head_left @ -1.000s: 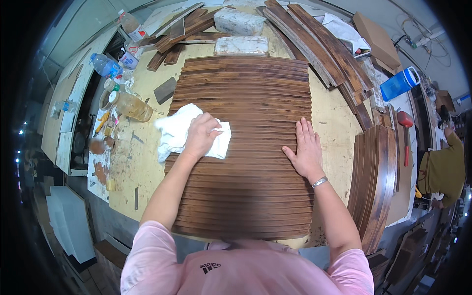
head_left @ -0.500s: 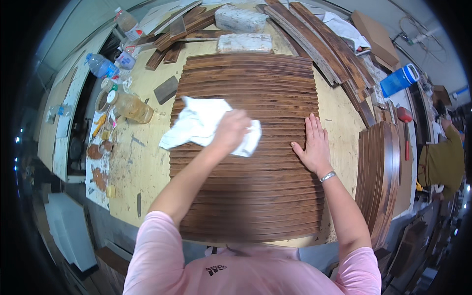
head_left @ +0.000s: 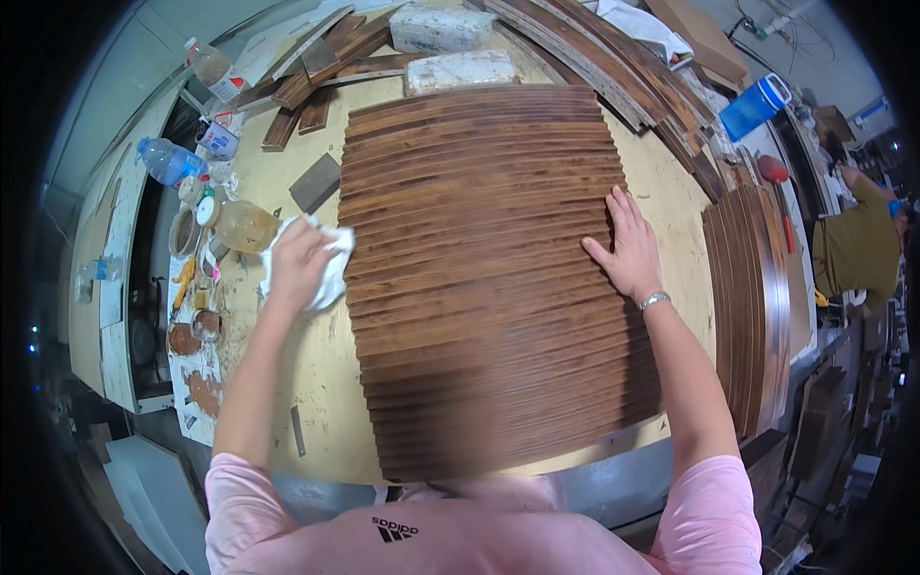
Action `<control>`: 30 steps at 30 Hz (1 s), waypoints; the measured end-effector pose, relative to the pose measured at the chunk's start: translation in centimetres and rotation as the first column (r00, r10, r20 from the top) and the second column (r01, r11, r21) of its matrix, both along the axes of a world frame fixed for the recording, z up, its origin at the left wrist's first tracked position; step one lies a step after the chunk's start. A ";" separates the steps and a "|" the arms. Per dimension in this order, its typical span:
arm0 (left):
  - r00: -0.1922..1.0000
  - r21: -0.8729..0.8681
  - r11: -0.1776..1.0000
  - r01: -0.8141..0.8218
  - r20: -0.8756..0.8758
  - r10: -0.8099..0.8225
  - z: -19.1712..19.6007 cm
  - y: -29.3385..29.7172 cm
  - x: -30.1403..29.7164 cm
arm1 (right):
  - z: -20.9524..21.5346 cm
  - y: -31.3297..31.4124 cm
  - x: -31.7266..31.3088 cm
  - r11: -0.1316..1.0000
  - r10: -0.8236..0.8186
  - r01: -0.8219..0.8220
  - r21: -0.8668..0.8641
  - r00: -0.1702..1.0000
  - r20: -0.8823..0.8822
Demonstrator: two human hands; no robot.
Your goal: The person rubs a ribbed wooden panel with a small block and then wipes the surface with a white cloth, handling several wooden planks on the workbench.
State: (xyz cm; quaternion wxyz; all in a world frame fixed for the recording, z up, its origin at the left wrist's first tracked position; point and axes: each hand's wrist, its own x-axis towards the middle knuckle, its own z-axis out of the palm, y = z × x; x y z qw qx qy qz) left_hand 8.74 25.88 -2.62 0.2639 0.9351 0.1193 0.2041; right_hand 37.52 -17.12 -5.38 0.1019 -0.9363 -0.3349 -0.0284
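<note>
A stack of dark brown wooden strips (head_left: 479,249) lies side by side before me, forming one broad ribbed sheet on the pale board. Just past its left edge, my left hand (head_left: 299,264) grips a white cloth (head_left: 332,278), bunched beneath the fingers. On the right edge of the strips my right hand (head_left: 628,244) rests flat, fingers stretched out and thumb apart, holding nothing. Close beyond the cloth lies a jar of yellowish liquid (head_left: 241,225) with a white lid. A dark grey block (head_left: 315,183) sits near the strips' left edge.
Two wrapped white blocks (head_left: 460,73) stand behind the strips. Loose wooden boards (head_left: 613,67) lie at the far right, and more strips (head_left: 747,307) are stacked at the right. Bottles (head_left: 172,163) crowd the left edge. A blue bottle (head_left: 754,108) and a person (head_left: 856,244) are farther right.
My left hand has swept the cloth leftward off the strips, to beside their left edge. My right hand stays flat on the right edge. The whole view has shifted a little.
</note>
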 end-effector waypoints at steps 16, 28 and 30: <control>0.918 0.132 0.921 0.366 0.113 -0.381 -2.1 -12.2 9.9 | 0.2 0.2 0.1 1.000 0.003 -0.002 -0.029 1.000 0.021; 0.974 -0.895 0.444 -0.049 0.056 0.220 5.1 -1.6 -1.1 | -0.6 -0.6 0.6 1.000 0.002 -0.001 -0.006 0.999 0.049; 0.938 -0.902 -0.258 0.346 0.325 0.123 6.3 -2.1 0.9 | -0.4 -0.4 0.5 1.000 0.015 -0.015 0.000 0.999 0.038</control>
